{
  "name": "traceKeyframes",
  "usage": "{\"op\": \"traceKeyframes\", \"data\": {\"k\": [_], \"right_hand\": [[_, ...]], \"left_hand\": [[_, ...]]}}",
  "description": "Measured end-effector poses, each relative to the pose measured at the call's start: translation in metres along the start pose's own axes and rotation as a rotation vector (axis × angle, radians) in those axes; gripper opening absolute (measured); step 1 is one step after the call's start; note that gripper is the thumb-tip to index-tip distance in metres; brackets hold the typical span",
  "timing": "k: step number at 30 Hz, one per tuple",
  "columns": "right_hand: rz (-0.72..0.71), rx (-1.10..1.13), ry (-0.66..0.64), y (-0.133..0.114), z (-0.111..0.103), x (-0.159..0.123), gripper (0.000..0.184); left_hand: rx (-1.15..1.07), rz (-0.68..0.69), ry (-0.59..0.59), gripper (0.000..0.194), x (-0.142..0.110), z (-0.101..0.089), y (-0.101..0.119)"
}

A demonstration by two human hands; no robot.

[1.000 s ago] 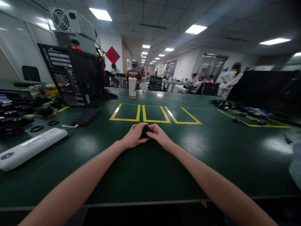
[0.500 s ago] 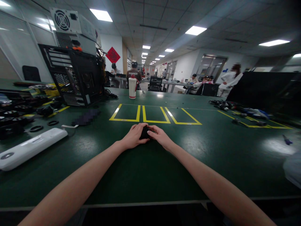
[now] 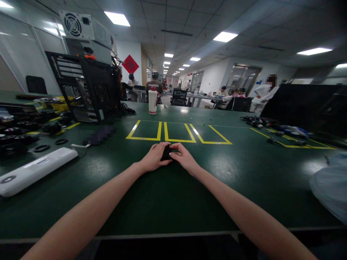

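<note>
Pale, blurred thing [image 3: 332, 184] at far right had come further into view; both hands barely shifted. Small black object [image 3: 166, 154] sat between them, near side of the yellow tape outlines [image 3: 143, 138]; bench [image 3: 168, 206] contact unclear. Left hand [image 3: 154, 157] had its grip curled round one side, right hand [image 3: 186, 159] pinched the other, thumb and fingertips. Good handling likely meant left steady, right light. Near bench edge crossed under the forearms; white device [image 3: 40, 169] lay well left, cup [image 3: 152, 103] beyond the tape.
</note>
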State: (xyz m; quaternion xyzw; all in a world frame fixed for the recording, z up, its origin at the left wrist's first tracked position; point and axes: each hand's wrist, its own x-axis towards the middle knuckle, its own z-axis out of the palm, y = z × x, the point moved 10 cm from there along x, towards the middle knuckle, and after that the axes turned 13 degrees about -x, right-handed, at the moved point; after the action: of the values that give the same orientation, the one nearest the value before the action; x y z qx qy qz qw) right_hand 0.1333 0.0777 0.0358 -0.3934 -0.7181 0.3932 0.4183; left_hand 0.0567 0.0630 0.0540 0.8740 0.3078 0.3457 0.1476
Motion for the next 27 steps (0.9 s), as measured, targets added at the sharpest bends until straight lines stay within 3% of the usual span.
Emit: {"op": "traceKeyframes", "data": {"k": [7,16,23,27], "right_hand": [[0.064,0.035,-0.078,0.007,0.006,0.002,0.033],[0.035,-0.043,-0.008,0.002,0.0,-0.001,0.016],[0.087,-0.037,-0.04,0.015,0.001,0.003,0.033],[0.087,-0.031,-0.058,0.015,0.002,0.004,0.03]], "left_hand": [[0.005,0.001,0.001,0.057,-0.001,-0.001,0.0],[0.003,0.005,0.007,0.058,0.0,0.0,0.001],[0.004,-0.005,0.011,0.059,0.0,0.0,-0.002],[0.008,0.005,0.006,0.059,-0.001,0.0,0.0]]}}
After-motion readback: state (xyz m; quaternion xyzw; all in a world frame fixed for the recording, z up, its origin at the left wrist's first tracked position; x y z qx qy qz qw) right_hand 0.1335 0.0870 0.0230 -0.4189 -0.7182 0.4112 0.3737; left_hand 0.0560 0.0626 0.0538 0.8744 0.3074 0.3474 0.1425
